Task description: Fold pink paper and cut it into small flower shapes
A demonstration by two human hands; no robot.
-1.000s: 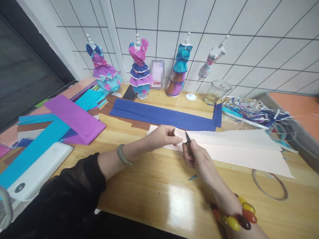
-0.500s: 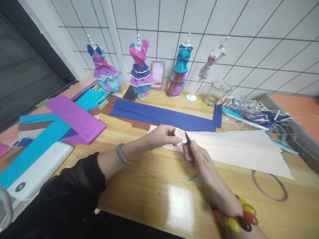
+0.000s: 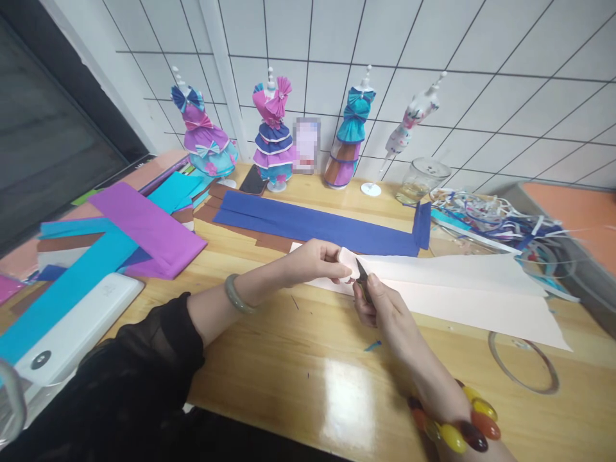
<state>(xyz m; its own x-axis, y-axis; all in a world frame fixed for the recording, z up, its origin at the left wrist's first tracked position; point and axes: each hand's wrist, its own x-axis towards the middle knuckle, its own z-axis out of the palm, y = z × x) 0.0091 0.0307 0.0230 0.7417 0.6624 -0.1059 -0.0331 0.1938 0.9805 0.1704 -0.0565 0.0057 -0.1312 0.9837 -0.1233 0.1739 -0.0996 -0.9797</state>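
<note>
Between the thumb and fingers of my left hand is a small pale pink piece of paper or cloth with a rounded edge. My right hand is closed around a pair of small scissors; their dark blades touch or overlap the right side of that piece, and most of the handles are hidden by my fingers. Beneath and beyond both hands a long pale pink sheet lies across the table. Behind it stretches a folded dark blue strip.
Small mannequins in bright dresses and one undressed mannequin stand along the tiled wall. A glass jar and a heap of scraps are at right. Coloured sheets and a white power bank lie left.
The scissors' blades have shifted slightly against the pale pink piece. The whole view has moved a little; both hands keep nearly the same place and hold.
</note>
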